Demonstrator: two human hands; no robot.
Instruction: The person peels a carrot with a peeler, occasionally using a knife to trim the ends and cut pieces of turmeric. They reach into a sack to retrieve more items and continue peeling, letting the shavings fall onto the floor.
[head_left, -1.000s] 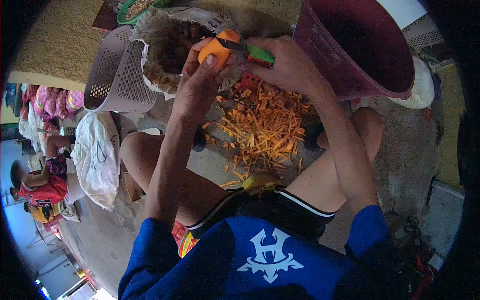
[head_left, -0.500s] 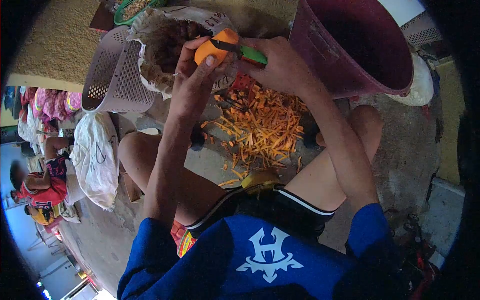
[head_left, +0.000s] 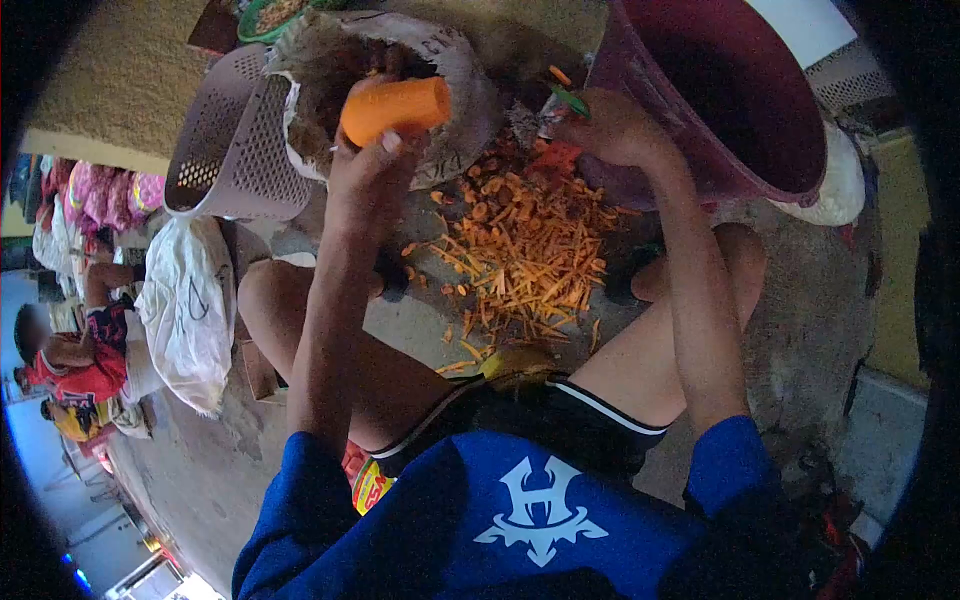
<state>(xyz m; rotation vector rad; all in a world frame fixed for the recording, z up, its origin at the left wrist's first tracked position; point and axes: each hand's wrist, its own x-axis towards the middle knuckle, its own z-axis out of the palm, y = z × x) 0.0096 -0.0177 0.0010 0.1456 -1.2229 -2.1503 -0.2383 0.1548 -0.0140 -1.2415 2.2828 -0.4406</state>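
Note:
My left hand (head_left: 375, 165) is closed around a thick, peeled orange carrot (head_left: 395, 108), holding it above the mouth of a woven sack (head_left: 455, 60). The carrot's right end is cut flat. My right hand (head_left: 625, 128) grips a green-handled knife (head_left: 570, 100) beside the purple tub, apart from the carrot; its blade is hard to make out. A small orange carrot piece (head_left: 560, 75) shows just past the knife. Below my hands, carrot peelings and cut slices (head_left: 530, 250) lie heaped on the floor between my legs.
A large purple tub (head_left: 640, 80) stands at the upper right. To the left are a perforated plastic basket (head_left: 255, 150) and a white sack (head_left: 185, 310). A green basket (head_left: 262, 25) sits at the top. Another person in red (head_left: 85, 365) sits at far left.
The knife was against the carrot's end; my right hand has swung right and away with it. My left hand has turned the carrot and moved slightly left and down.

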